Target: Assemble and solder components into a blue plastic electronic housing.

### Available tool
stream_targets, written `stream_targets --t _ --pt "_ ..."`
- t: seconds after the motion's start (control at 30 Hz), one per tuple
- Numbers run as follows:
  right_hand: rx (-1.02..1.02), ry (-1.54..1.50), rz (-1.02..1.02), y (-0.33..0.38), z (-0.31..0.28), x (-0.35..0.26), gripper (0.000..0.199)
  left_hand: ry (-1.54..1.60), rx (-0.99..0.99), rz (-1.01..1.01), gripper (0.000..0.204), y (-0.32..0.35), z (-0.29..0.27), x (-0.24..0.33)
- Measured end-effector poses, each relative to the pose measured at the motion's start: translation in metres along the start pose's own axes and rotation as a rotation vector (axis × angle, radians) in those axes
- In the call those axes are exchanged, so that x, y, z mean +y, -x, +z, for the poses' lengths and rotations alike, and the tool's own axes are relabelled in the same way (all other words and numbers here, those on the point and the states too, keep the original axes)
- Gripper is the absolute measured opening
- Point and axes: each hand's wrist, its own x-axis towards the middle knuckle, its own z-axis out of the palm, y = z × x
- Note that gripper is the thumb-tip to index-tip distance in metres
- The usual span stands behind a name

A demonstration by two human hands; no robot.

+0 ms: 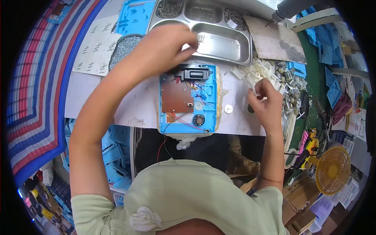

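Observation:
A blue plastic housing (211, 113) lies in front of me with its inside facing up. It carries a brown circuit board (174, 98), a black battery-box-like part (196, 74), a round speaker (199, 120) and several thin wires. Over the metal tray (247, 51), beyond the housing, my left hand (170, 47) is smeared by motion; its fingers are curled towards the thumb, and anything between them is too small to make out. To the housing's right, my right hand (268, 103) pinches a slim white plastic part (254, 91) beside a heap of similar white parts (264, 72).
Screws fill several compartments of the tray. A dark bowl of small metal pieces (124, 49) stands at left. Metal cylinders (288, 80) lie at right, below a board (274, 39) and a power screwdriver (280, 15). A white disc (228, 109) sits beside the housing. A yellow fan (333, 170) stands lower right.

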Motion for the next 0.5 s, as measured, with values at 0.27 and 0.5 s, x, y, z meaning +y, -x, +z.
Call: stream_targets --t 0.27,0.5 --pt "0.006 -0.028 -0.004 0.022 -0.016 0.006 0.021 -0.596 -0.535 0.098 0.017 -0.095 0.07 -0.03" --pt "-0.013 -0.368 0.08 0.015 -0.019 -0.014 0.019 -0.286 -0.087 0.153 0.018 -0.099 0.065 -0.024"
